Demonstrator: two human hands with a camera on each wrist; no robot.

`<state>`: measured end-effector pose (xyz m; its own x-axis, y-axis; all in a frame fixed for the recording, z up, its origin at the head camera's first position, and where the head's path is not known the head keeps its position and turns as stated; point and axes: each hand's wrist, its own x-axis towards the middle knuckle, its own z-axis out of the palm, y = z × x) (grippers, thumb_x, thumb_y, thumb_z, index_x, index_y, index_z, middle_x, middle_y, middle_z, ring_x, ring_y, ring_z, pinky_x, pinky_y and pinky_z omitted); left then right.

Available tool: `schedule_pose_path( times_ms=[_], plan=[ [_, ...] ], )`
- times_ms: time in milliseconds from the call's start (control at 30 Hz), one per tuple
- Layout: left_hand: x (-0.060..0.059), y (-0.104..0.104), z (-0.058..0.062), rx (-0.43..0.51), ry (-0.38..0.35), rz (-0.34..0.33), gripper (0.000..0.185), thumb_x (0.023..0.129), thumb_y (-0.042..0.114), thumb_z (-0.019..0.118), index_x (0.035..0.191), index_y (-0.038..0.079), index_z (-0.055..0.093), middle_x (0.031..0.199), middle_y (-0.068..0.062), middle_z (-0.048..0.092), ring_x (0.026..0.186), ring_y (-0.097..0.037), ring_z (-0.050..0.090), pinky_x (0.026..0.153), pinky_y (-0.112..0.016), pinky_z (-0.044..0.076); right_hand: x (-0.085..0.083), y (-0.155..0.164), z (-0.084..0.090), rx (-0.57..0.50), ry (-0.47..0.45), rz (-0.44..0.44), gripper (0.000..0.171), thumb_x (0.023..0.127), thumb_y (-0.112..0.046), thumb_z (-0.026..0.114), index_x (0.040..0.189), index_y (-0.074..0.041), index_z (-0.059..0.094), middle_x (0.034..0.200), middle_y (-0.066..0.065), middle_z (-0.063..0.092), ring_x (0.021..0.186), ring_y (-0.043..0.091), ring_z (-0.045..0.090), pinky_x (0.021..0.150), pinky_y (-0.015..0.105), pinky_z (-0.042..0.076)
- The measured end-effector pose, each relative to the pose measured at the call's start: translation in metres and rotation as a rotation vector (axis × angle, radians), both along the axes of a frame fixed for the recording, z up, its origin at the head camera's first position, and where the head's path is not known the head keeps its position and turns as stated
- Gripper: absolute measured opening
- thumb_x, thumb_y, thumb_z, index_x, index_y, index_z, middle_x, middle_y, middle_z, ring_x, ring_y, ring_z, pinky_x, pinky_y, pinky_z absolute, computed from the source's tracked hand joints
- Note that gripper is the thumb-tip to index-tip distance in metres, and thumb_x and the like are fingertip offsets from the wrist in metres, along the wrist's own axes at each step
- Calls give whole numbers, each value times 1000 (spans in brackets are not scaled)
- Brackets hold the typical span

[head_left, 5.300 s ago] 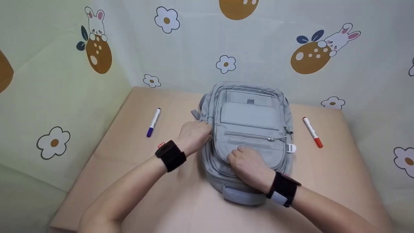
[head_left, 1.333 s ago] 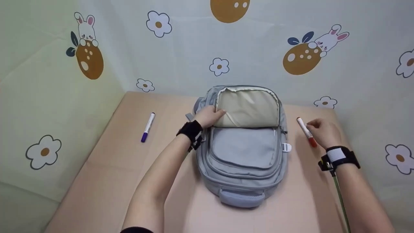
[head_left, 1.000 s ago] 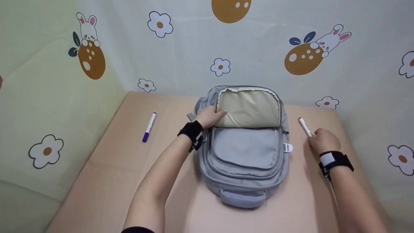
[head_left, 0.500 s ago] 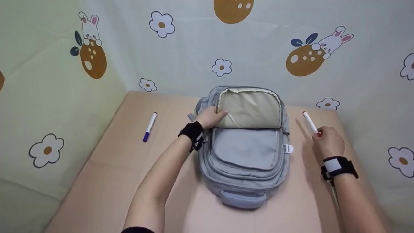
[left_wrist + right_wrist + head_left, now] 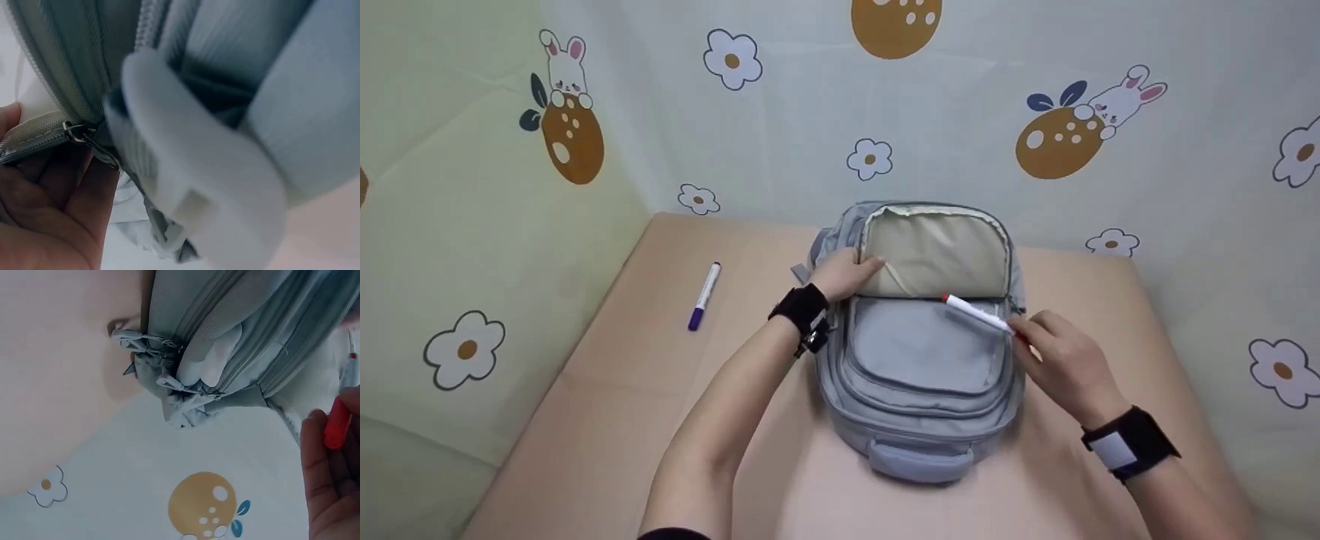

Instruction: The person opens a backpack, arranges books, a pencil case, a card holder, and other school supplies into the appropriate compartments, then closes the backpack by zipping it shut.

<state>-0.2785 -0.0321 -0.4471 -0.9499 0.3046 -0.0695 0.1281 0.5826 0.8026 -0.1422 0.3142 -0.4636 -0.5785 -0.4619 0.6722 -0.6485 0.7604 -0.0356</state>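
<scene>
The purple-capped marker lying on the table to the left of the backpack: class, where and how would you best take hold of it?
Pinch the purple-capped marker across its white barrel near the middle, coming straight down from above. It lies flat and alone on the table, its long sides open, well apart from the backpack. The left hand is nearer but grips the backpack's open flap; the right hand holds the red-capped marker.
</scene>
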Motion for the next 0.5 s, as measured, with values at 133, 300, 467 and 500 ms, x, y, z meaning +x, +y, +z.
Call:
schedule_pose_path(
  times_ms=[133,300,467,500],
  plan=[
    [3,1,5,14,0,-14,50,104,45,55,65,19,40,55,7,37,48,-10,40,50,-26,35,2,-8,-5,70,-19,-51,25,83,2,73,108,3,75,83,8,55,66,19,50,50,33,45],
    [4,2,17,3,27,-20,49,104,45,56,65,19,41,56,7,38,49,-10,39,51,-27,33,1,-21,-1,106,-39,-120,26,80,6,77,106,9,73,81,11,50,64,22,45,49,33,41],
    [4,1,24,-2,48,-18,49,103,47,56,65,18,41,56,7,37,49,-10,36,50,-27,32,-8,-40,3,119,-102,-181,17,84,4,73,99,11,71,78,13,49,60,26,46,47,39,42],
    [4,1,25,-7,48,-19,50,103,48,55,65,18,42,56,7,37,49,-10,36,50,-27,32,-11,-43,3,119,-109,-194,14,85,5,71,97,11,70,78,14,49,59,27,47,47,41,43]
  ],
)
